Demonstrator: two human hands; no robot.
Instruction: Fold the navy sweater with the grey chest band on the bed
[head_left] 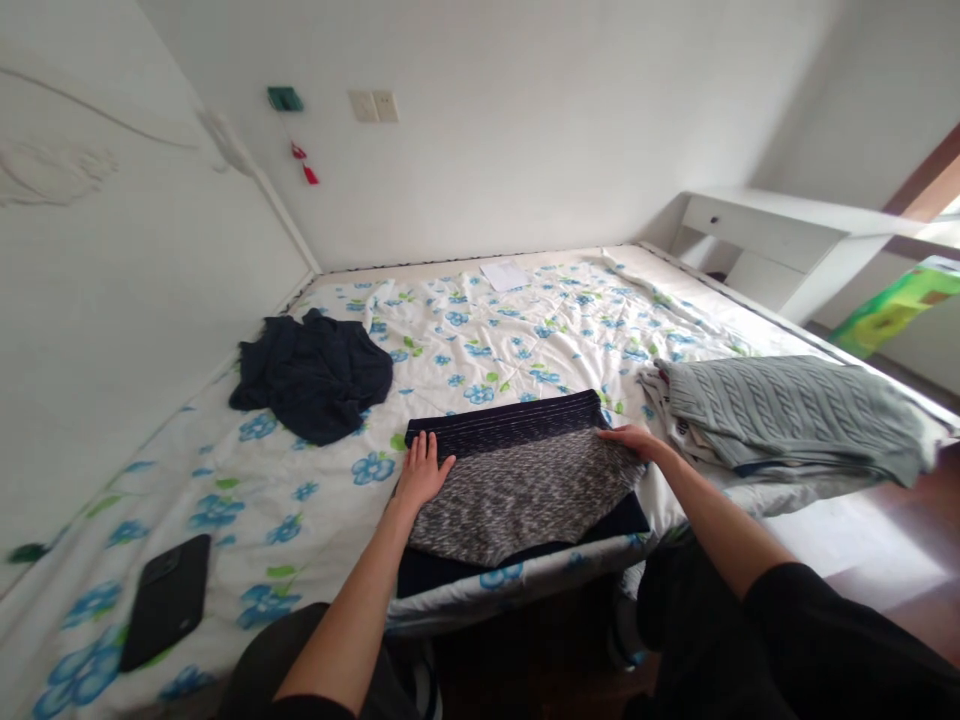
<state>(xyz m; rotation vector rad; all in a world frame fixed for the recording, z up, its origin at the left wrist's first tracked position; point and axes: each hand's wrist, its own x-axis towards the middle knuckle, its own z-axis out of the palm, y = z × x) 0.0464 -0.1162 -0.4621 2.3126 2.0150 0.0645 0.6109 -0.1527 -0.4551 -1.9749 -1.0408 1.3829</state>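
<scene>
A folded knitted garment [525,485], speckled grey with a dark navy striped band along its far side, lies at the near edge of the bed. My left hand [424,472] rests flat on its left side with the fingers spread. At the right side, my right hand [631,440] grips the garment's edge between thumb and fingers. Navy fabric shows beneath the grey knit along the near edge.
A crumpled dark garment [311,370] lies on the flowered sheet [300,520] at the left, beyond a black phone [166,602]. Folded clothes topped by a grey cable-knit sweater [787,410] lie at the right. White paper [504,276] is near the wall.
</scene>
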